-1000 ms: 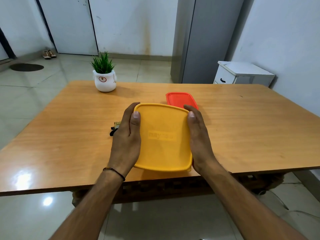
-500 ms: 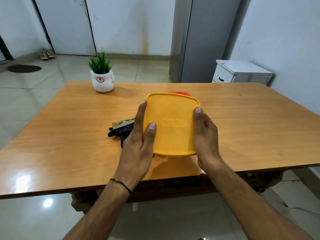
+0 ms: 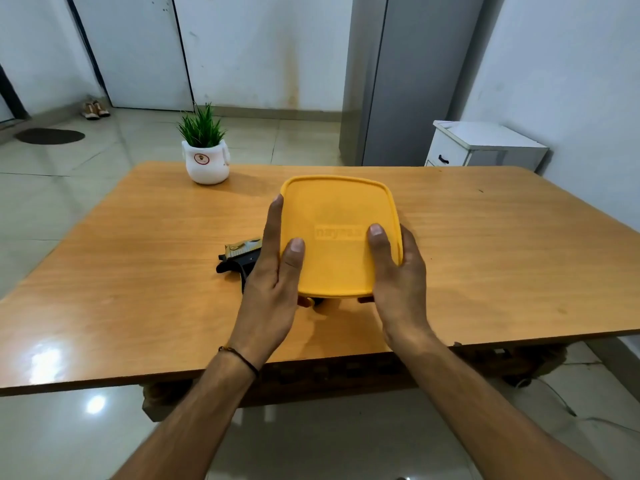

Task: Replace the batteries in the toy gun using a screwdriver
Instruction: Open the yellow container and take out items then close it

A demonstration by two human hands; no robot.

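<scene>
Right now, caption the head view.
Left hand and right hand grip a yellow lid above a table, toy gun nearby.

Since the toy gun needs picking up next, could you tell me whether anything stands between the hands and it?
No object lies between the left hand and the toy gun, which sits on the table partly hidden behind that hand. Both it and the right hand grip the yellow lid, so neither is free.

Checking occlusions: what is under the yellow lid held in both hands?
Below the near edge of the yellow lid only a small dark bit shows; the rest beneath is covered.
</scene>
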